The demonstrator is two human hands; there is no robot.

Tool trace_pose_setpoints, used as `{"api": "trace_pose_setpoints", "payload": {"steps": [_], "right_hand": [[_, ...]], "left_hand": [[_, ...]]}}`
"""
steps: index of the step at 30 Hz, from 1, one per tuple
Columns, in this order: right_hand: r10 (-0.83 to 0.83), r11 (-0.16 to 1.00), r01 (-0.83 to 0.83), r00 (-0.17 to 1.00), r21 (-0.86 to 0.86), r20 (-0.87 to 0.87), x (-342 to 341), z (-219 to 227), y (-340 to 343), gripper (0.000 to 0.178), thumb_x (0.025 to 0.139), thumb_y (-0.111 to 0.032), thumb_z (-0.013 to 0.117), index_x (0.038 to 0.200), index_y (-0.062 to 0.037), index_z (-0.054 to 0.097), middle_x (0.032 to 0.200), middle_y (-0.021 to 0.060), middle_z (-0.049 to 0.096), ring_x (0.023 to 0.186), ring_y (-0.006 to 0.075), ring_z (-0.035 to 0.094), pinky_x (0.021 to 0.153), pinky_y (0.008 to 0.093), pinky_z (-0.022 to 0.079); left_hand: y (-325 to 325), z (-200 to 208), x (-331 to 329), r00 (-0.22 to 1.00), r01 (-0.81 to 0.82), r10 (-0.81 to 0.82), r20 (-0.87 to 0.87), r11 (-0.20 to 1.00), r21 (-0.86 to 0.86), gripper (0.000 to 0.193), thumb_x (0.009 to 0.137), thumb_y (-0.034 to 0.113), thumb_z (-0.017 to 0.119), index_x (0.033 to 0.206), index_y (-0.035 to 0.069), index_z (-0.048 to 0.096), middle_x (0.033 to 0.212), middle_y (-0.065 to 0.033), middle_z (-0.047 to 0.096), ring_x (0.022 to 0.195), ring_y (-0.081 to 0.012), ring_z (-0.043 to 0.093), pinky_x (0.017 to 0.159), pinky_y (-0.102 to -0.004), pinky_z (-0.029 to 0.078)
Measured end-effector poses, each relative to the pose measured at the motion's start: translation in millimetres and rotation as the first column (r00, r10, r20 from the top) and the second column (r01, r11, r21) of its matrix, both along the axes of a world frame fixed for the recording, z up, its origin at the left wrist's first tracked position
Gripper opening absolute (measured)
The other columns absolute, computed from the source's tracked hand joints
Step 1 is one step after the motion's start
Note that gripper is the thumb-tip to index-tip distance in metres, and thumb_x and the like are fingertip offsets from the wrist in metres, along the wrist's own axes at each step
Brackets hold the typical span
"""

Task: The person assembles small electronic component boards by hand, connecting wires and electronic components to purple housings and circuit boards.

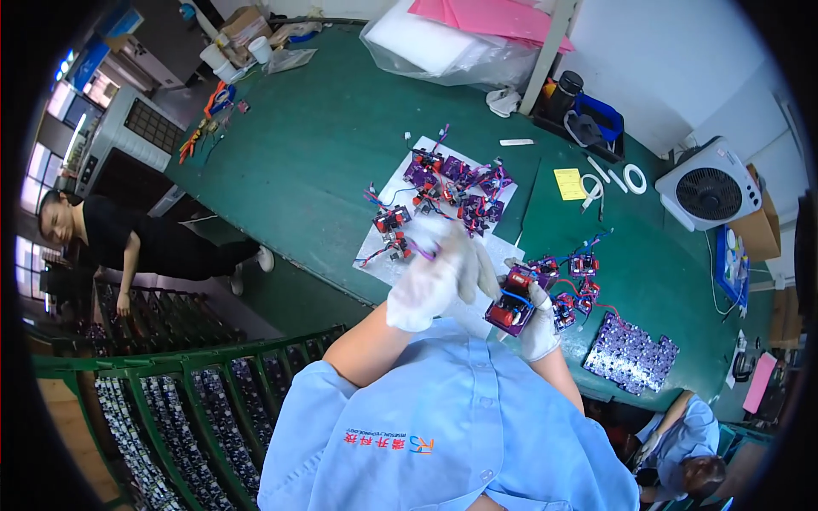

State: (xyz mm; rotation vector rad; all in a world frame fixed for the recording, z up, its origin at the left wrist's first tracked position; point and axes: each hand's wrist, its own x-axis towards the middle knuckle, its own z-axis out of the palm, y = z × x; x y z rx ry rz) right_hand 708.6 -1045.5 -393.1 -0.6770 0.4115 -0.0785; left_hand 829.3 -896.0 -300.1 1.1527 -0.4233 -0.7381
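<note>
My right hand [540, 324], in a white glove, is closed around a purple circuit board [513, 302] with red and black parts and a blue wire. My left hand [439, 277], also gloved, is just left of that board; motion smears its fingers, and whether they hold anything is unclear. Beyond it, a white sheet [383, 255] carries several wired circuit boards [460, 183] with purple bases and red and blue leads. Right of my right hand lies another group of wired boards [584, 289]. Nearer me on that side is a flat panel of purple boards [630, 353].
The green table [307, 153] holds a yellow note [569, 184], a white cable [590, 192] and a fan [711, 192]. Orange-handled tools [200, 136] lie far left. Green racks [170, 375] of boards stand left of me. One person [145, 243] stands left; another [686, 443] is lower right.
</note>
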Motion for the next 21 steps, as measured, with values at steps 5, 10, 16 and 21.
{"api": "trace_pose_setpoints", "payload": {"steps": [5, 10, 16, 21], "right_hand": [[0.007, 0.998, -0.007, 1.000, -0.067, 0.006, -11, -16, -15, 0.070, 0.071, -0.033, 0.070, 0.126, -0.0040, 0.039, 0.100, 0.0116, 0.060, 0.090, 0.0207, 0.060, 0.075, 0.0344, 0.052], [-0.066, 0.987, 0.074, 0.996, -0.143, 0.056, -3, -35, -22, 0.078, 0.066, -0.031, 0.076, 0.128, -0.0047, 0.036, 0.102, 0.0113, 0.059, 0.096, 0.0220, 0.058, 0.081, 0.0359, 0.051], [-0.063, 0.983, 0.084, 0.990, -0.164, 0.129, 1, -37, -17, 0.082, 0.066, -0.035, 0.076, 0.130, -0.0047, 0.034, 0.105, 0.0130, 0.059, 0.096, 0.0218, 0.058, 0.082, 0.0342, 0.050], [0.074, 0.987, -0.091, 0.989, 0.134, 0.126, -10, -46, -22, 0.077, 0.074, -0.043, 0.067, 0.131, -0.0046, 0.034, 0.110, 0.0147, 0.057, 0.097, 0.0218, 0.058, 0.084, 0.0332, 0.049]], "left_hand": [[-9, -18, -6, 0.331, -0.120, -0.098, 0.939, 0.982, 0.145, 0.010, 0.073, 0.009, 0.056, 0.069, 0.010, 0.047, 0.066, -0.0043, 0.056, 0.059, -0.0259, 0.054, 0.055, -0.0339, 0.042], [-18, -10, -6, 0.277, -0.045, -0.292, 0.915, 0.948, 0.316, 0.016, 0.063, 0.012, 0.061, 0.074, 0.010, 0.050, 0.075, -0.0048, 0.057, 0.069, -0.0239, 0.056, 0.064, -0.0366, 0.045], [-19, -10, -16, 0.060, -0.126, -0.147, 0.987, 0.980, 0.154, 0.030, 0.056, 0.016, 0.062, 0.083, 0.006, 0.056, 0.086, -0.0098, 0.058, 0.084, -0.0286, 0.058, 0.079, -0.0406, 0.046], [-22, -1, -5, 0.434, -0.006, -0.273, 0.858, 0.952, 0.306, 0.048, 0.061, 0.026, 0.067, 0.099, 0.001, 0.055, 0.104, -0.0167, 0.057, 0.098, -0.0325, 0.055, 0.087, -0.0412, 0.042]]}}
